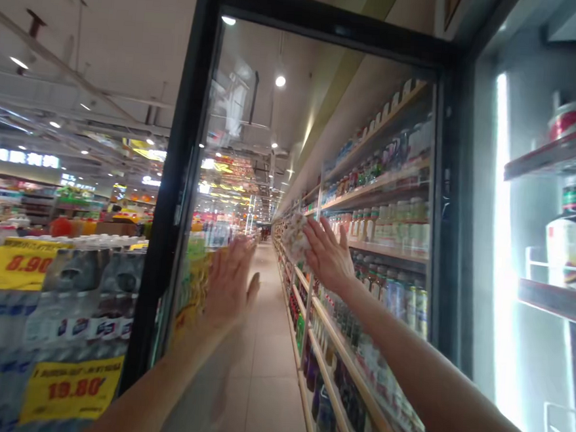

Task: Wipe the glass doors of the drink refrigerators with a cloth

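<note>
In the head view an open cooler door with a glass pane (284,130) and a dark frame (172,181) stands upright before me. My right hand (332,255) lies fairly flat against the glass, a crumpled pale cloth (296,238) pressed beneath its fingertips. My left hand (231,281) is raised at the pane too, fingers extended and holding nothing. It is slightly blurred, and I cannot tell whether it touches the glass.
To the right is the lit cooler, where bottles (566,229) stand on shelves (558,301). Shrink-wrapped drink packs (78,320) with yellow price signs (71,388) are stacked left of the door. Several shelves of bottles and a tiled aisle (270,373) show in the glass.
</note>
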A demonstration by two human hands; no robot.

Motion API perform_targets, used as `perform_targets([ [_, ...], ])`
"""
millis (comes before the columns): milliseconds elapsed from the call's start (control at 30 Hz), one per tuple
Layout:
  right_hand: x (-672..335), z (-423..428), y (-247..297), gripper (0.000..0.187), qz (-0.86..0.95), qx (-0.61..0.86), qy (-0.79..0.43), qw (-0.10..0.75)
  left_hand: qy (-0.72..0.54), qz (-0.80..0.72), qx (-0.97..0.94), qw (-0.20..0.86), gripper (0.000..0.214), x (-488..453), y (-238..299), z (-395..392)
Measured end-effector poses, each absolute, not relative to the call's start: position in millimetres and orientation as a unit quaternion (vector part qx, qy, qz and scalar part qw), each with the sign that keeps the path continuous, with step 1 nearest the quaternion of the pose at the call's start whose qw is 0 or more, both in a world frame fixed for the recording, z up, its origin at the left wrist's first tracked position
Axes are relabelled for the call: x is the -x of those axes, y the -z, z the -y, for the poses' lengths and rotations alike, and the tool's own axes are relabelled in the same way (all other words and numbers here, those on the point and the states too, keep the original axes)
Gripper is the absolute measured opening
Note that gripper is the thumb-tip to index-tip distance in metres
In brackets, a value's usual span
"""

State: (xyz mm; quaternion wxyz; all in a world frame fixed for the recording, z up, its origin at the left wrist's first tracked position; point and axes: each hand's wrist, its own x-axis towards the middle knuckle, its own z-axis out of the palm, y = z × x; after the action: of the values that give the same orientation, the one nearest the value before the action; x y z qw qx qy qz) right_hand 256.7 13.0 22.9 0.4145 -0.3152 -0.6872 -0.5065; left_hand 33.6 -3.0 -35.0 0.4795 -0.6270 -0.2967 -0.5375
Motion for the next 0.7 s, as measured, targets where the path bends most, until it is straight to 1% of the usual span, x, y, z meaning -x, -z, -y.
perform_targets([
  [133,-266.1,-11.7,-25.2,0.049,0.689,0.309,0.502,0.423,0.531,0.185,0.705,0.432,0.055,-102.5,10.1,5.6],
  [233,-298.7,-10.6,-28.4,0.051,0.683,0.301,0.499,0.441,0.562,0.197,0.699,0.395,0.055,-133.6,-6.4,-1.3],
  [367,-346.0,-14.8,-30.0,0.052,0.551,0.413,0.482,0.542,0.592,0.215,0.673,0.387,0.061,-153.5,-9.5,-4.9],
  [467,-355.9,-16.4,-27.6,0.052,0.528,0.439,0.468,0.556,0.564,0.220,0.682,0.410,0.057,-166.9,-9.8,-2.6],
  [600,-351.3,-14.2,-25.6,0.051,0.521,0.442,0.464,0.565,0.420,0.171,0.748,0.485,0.047,-143.3,-40.8,2.4],
  [667,-350.4,-12.8,-25.8,0.052,0.524,0.445,0.461,0.561,0.420,0.190,0.734,0.499,0.047,-107.7,-65.8,6.5],
  [700,-350.6,-12.2,-26.1,0.052,0.526,0.445,0.459,0.561,0.463,0.228,0.703,0.489,0.048,-88.5,-76.1,8.9],
])
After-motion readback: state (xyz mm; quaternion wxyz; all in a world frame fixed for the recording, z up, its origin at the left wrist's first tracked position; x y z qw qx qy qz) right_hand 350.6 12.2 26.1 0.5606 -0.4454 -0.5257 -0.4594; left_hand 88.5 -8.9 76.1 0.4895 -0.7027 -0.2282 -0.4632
